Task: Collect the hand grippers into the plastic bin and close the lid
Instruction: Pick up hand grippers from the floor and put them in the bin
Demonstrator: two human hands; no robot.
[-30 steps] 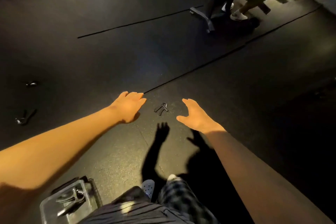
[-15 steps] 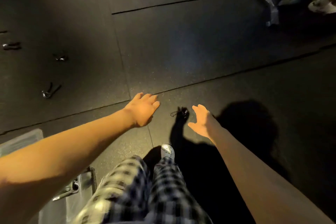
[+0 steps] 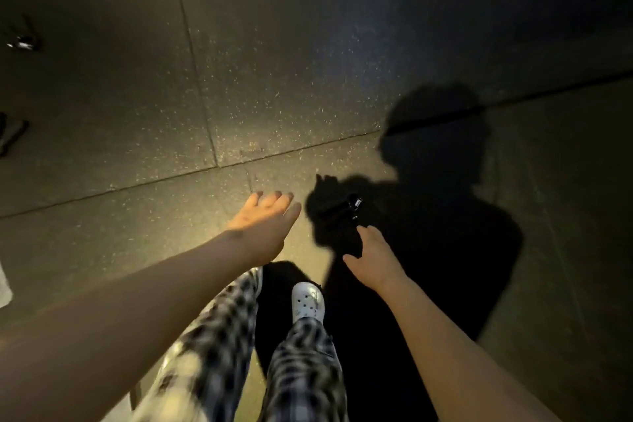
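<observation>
A black hand gripper (image 3: 346,207) lies on the dark rubber floor inside my own shadow, its metal coil glinting. My right hand (image 3: 371,259) hovers just below it with fingers stretched toward it, holding nothing. My left hand (image 3: 263,224) is spread flat to the left of the gripper, a short gap away. Two more hand grippers lie at the far left: one (image 3: 22,41) higher up, another (image 3: 12,135) partly cut by the frame edge. A pale corner of the plastic bin (image 3: 5,288) shows at the left edge.
Speckled rubber floor tiles with seams (image 3: 205,106) spread all around. My legs in checked trousers and a white clog (image 3: 307,300) stand just below the hands. My shadow (image 3: 445,216) darkens the floor to the right.
I have stepped closer and leaned down. Both hands have drawn nearer the hand gripper, and the right hand now sits just beneath it. The bin has slid almost out of view.
</observation>
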